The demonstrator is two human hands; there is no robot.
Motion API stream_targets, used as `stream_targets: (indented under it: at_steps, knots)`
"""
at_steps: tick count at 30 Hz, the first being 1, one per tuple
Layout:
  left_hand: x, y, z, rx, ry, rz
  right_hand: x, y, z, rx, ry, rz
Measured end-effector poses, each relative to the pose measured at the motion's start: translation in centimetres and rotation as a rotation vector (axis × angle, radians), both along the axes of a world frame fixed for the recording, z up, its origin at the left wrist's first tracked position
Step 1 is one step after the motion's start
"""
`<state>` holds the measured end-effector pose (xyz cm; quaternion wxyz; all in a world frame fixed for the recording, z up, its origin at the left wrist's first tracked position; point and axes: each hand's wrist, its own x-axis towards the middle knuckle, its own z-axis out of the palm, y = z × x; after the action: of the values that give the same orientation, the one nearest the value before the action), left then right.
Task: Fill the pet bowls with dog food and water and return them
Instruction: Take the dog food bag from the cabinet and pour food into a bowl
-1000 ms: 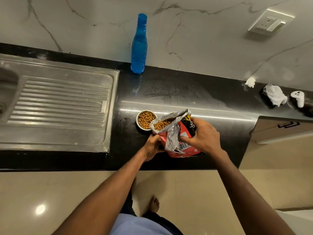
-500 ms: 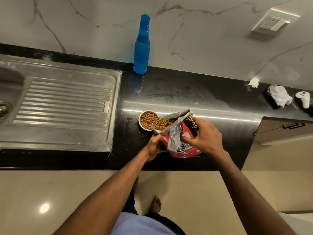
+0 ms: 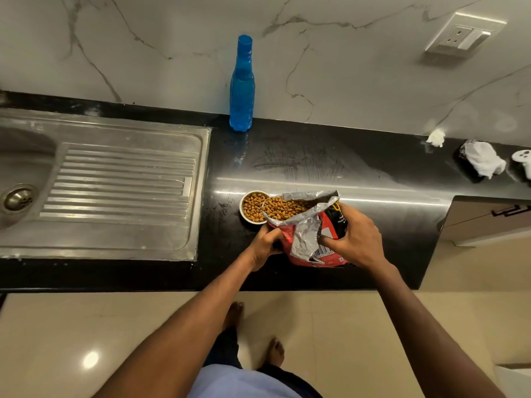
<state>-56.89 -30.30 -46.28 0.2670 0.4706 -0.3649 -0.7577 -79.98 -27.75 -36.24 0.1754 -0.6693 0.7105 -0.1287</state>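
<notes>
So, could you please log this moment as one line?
step: pouring kibble | left hand: grips food bag | right hand: grips bag | bowl: nearly full

Right part of bowl (image 3: 252,206) hidden behind bag (image 3: 309,234); sink (image 3: 20,179) cut at left edge; bag print too small to read.
</notes>
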Motion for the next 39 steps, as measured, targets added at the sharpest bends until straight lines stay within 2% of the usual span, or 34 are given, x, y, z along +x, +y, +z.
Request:
stream_targets:
  at_steps: [5, 11, 15, 20, 24, 31, 35, 39]
  knots:
    - [0.2, 0.0, 1.5, -0.151, -0.081, -0.017, -1.1, 1.8, -1.2, -0.011, -0.26, -0.053]
    - [0.6, -0.3, 3.7, -0.458, -0.358, -0.128, -1.5, 3.1, -4.7, 0.044, -0.54, -0.228]
    - [0.4, -0.1, 4.4, -0.521, -0.481, -0.179, -1.7, 3.7, -6.4, 0.046, -0.677, -0.31]
    - [0.5, 0.7, 5.6, -0.581, -0.573, -0.209, -2.7, 4.1, -6.8, 0.058, -0.714, -0.264]
    - [2.2, 1.2, 6.0, -0.628, -0.635, -0.099, -4.3, 5.4, -6.3, -0.016, -0.744, -0.169]
    - [2.7, -0.1, 7.4, -0.733, -0.633, -0.273, -5.4, 5.4, -5.1, -0.054, -0.748, -0.123]
    - [2.4, 0.4, 7.7, -0.807, -0.648, -0.246, -5.0, 5.6, -5.6, -0.098, -0.727, -0.135]
    - [2.4, 1.1, 7.4, -0.783, -0.696, -0.181, -4.7, 5.5, -5.7, -0.121, -0.707, -0.155]
